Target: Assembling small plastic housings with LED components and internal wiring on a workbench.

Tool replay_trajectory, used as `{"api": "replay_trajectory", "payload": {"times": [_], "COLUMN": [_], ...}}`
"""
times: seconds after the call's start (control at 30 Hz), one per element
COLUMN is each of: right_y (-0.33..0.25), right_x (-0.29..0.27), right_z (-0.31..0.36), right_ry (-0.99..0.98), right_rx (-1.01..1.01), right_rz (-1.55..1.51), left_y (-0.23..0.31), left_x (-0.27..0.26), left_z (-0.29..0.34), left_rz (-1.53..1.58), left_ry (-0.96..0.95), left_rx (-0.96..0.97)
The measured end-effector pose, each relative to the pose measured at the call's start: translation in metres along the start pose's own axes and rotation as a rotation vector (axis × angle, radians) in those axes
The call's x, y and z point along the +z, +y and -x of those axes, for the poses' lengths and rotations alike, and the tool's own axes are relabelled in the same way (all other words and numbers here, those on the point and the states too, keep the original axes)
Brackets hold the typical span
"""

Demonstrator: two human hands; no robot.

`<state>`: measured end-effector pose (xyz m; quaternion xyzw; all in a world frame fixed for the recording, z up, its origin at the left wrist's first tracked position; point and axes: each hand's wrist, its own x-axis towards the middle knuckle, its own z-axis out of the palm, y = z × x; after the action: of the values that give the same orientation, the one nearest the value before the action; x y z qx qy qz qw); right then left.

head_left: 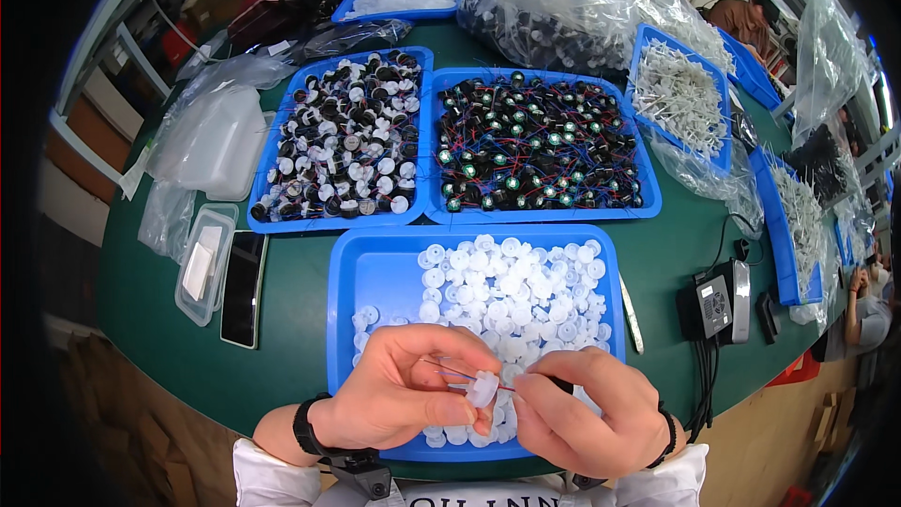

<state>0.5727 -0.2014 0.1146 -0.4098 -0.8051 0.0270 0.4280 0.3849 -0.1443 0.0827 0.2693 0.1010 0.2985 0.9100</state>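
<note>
My left hand [389, 385] is closed with thumb and fingers on a translucent white plastic cap [482, 390]. Thin red and blue wires [449, 368] run through the cap, their loose ends lying over the left palm. On the other side, my right hand [596, 408] pinches close to where a red wire leaves the cap. A dark piece [561, 383] shows between its fingers, mostly hidden. Both hands are over the near edge of a blue tray [375, 272], which contains many similar white caps [516, 286].
Behind stand a blue tray of white-capped black parts [347, 141] and another of black wired parts [535, 145]. Phone [243, 291] and clear box [205, 268] lie left; tweezers [631, 314] and a black device [709, 305] right. Trays of white pieces [680, 99] stand farther off.
</note>
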Motion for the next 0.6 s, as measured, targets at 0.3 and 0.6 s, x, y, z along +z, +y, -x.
{"api": "replay_trajectory", "payload": {"times": [0.3, 0.6], "right_y": [-0.001, 0.000], "right_x": [0.010, -0.001], "right_z": [0.001, -0.018], "right_ry": [0.029, 0.006], "right_rx": [-0.050, 0.211], "right_rz": [0.027, -0.215], "left_y": [-0.002, 0.010], "left_x": [0.000, 0.014], "left_z": [-0.002, -0.002], "left_rz": [0.015, -0.775], "left_ry": [-0.032, 0.077], "left_rx": [-0.037, 0.365]}}
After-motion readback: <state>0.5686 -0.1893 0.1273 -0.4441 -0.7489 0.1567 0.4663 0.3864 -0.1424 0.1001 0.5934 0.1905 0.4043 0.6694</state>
